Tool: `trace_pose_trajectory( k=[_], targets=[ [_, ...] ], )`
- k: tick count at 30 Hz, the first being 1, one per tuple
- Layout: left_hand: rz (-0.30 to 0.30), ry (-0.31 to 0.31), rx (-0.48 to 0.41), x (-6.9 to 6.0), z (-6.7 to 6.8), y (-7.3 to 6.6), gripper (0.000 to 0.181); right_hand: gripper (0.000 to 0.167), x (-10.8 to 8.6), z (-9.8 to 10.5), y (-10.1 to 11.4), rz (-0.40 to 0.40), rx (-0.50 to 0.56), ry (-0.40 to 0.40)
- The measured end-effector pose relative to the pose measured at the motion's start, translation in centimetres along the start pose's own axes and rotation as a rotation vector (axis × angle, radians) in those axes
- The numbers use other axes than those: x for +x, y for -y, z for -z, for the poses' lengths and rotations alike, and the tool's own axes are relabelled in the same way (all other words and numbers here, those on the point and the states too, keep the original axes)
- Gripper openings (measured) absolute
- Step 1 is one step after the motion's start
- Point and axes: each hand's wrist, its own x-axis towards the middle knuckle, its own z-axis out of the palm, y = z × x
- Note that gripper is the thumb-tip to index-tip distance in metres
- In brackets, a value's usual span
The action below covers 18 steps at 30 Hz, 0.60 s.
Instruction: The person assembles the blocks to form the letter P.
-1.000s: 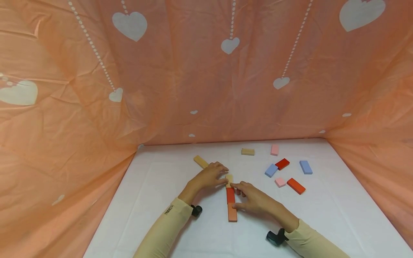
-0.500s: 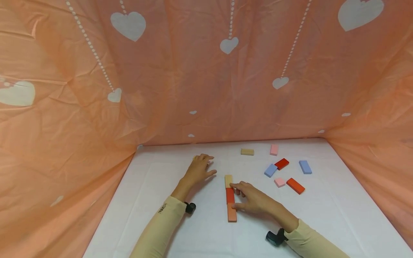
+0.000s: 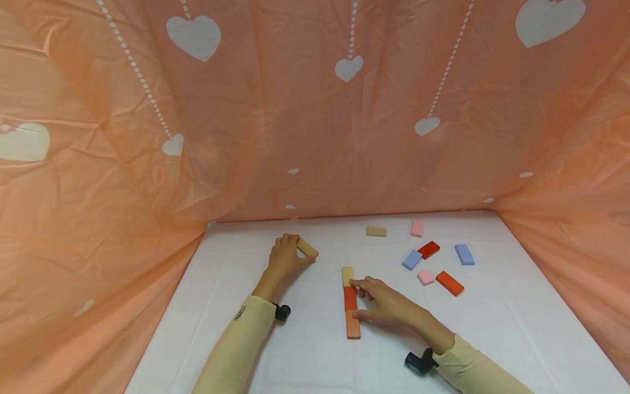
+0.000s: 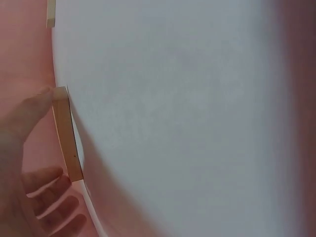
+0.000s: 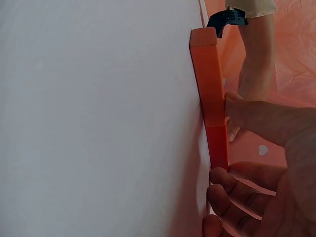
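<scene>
At the far left of the table my left hand [image 3: 284, 259] pinches a natural-wood block [image 3: 307, 247] by its two ends. In the left wrist view the thumb [image 4: 35, 112] meets one end of this block [image 4: 68, 136], and the fingertips touch the other. A straight row lies in the middle: a pale wood block [image 3: 347, 276], a red block [image 3: 350, 299] and an orange block [image 3: 353, 325], end to end. My right hand [image 3: 386, 303] rests along the row's right side. Its index finger touches the pale block and its thumb the orange one [image 5: 208, 79].
Loose blocks lie at the right and back: a wood block [image 3: 376, 232], a pink block [image 3: 416, 228], a small pink block [image 3: 425, 278], two blue blocks, a red block [image 3: 429, 250] and an orange-red block [image 3: 450, 283]. A peach curtain [image 3: 344, 164] encloses the white table [image 3: 295, 355].
My left hand has left the pale block at the row's far end, moved left and back, and taken hold of the loose wood block. The right hand stays on the row.
</scene>
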Motion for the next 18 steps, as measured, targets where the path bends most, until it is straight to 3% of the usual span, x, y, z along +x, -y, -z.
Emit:
trace_pose_trajectory(
  k=[5, 18],
  targets=[
    [0.045, 0.01, 0.022, -0.08, 0.19, -0.04, 0.089, 0.077, 0.03, 0.03, 0.01, -0.006, 0.006, 0.006],
    [0.05, 0.03, 0.028, -0.09, 0.34, -0.21, 0.085, 0.077, 0.06, -0.21, -0.09, -0.022, -0.002, -0.003]
  ],
)
